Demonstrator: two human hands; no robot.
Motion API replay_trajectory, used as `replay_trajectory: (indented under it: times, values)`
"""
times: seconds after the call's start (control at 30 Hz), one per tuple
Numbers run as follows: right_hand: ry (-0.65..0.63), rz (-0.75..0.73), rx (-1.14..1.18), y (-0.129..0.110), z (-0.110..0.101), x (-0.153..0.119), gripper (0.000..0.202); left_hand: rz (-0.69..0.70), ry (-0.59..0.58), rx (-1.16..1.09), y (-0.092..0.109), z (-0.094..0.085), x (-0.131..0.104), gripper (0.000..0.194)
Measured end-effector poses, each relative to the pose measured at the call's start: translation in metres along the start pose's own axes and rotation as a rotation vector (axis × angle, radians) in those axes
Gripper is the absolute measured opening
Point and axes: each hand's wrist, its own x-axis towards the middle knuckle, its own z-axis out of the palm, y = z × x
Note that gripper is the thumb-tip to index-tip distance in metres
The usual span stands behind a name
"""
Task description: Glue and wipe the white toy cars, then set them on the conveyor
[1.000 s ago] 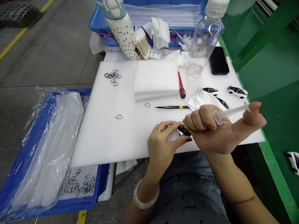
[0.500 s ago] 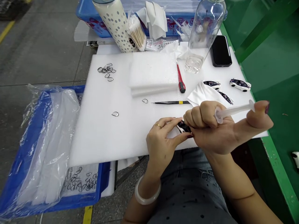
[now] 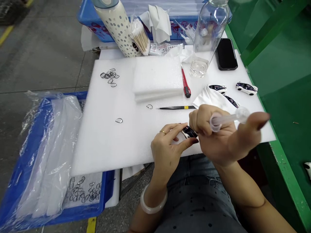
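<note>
Near the front edge of the white foam board, my left hand (image 3: 167, 145) pinches a small black-and-white toy car (image 3: 189, 132) between thumb and fingers. My right hand (image 3: 218, 136) is wrapped round a clear plastic syringe (image 3: 224, 119), thumb at its plunger end; its barrel and tip are hidden in the fist, close beside the car. Black tweezers (image 3: 176, 107) with a yellow band lie just beyond my hands. A white cloth (image 3: 210, 97) partly covers two more toy cars (image 3: 217, 88). Another toy car (image 3: 246, 88) stands to the right.
Loose thin black rings (image 3: 110, 75) lie on the board (image 3: 97, 139), left of a foam block (image 3: 157, 76). Behind are a red cutter knife (image 3: 186, 84), a glass bottle (image 3: 202, 48), a phone (image 3: 226, 54), cotton swabs (image 3: 141, 37) and a dotted flask (image 3: 116, 29). A blue tray (image 3: 105, 194) sits lower left.
My right hand has shifted slightly left, its thumb lower and turned differently at the syringe's plunger end. The left hand still holds the car. The whole view has shifted slightly.
</note>
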Motion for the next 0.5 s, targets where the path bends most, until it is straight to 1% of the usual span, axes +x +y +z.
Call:
replay_trajectory:
  times: [0.07, 0.13, 0.17, 0.2, 0.23, 0.27, 0.3, 0.33, 0.37, 0.4, 0.43, 0.47, 0.5]
  values:
    - [0.033, -0.113, 0.047, -0.002, 0.009, 0.027, 0.069, 0.043, -0.023, 0.025, -0.003, -0.002, -0.003, 0.049]
    - [0.099, -0.252, 0.118, 0.007, 0.021, 0.066, 0.067, 0.116, -0.045, 0.085, -0.008, -0.005, -0.007, 0.053]
    - [0.022, -0.248, 0.082, 0.015, 0.027, 0.086, 0.064, 0.155, -0.056, 0.123, -0.011, -0.007, -0.009, 0.054]
    - [-0.061, -0.108, -0.012, 0.024, 0.030, 0.104, 0.056, 0.189, -0.064, 0.157, -0.013, -0.008, -0.010, 0.054]
    - [-0.067, 0.100, -0.146, 0.033, 0.031, 0.118, 0.051, 0.216, -0.071, 0.185, -0.015, -0.008, -0.011, 0.054]
    - [-0.062, 0.254, -0.263, 0.040, 0.028, 0.126, 0.043, 0.235, -0.073, 0.208, -0.017, -0.008, -0.011, 0.052]
    - [-0.073, 0.214, -0.324, 0.045, 0.023, 0.127, 0.032, 0.249, -0.068, 0.232, -0.017, -0.006, -0.011, 0.049]
    - [-0.099, 0.062, -0.371, 0.046, 0.014, 0.123, 0.023, 0.255, -0.055, 0.260, -0.016, -0.003, -0.012, 0.047]
    - [-0.071, -0.084, -0.449, 0.044, 0.003, 0.114, 0.021, 0.257, -0.034, 0.292, -0.014, 0.001, -0.012, 0.044]
    - [-0.014, -0.192, -0.556, 0.040, -0.011, 0.103, 0.020, 0.258, -0.009, 0.325, -0.012, 0.004, -0.013, 0.042]
    - [0.056, -0.233, -0.697, 0.035, -0.026, 0.092, 0.020, 0.260, 0.016, 0.342, -0.010, 0.007, -0.014, 0.042]
    - [0.133, -0.216, -0.867, 0.030, -0.041, 0.081, 0.023, 0.261, 0.033, 0.328, -0.009, 0.007, -0.015, 0.041]
    - [0.200, -0.146, -1.062, 0.026, -0.054, 0.074, 0.026, 0.262, 0.040, 0.275, -0.011, 0.003, -0.015, 0.040]
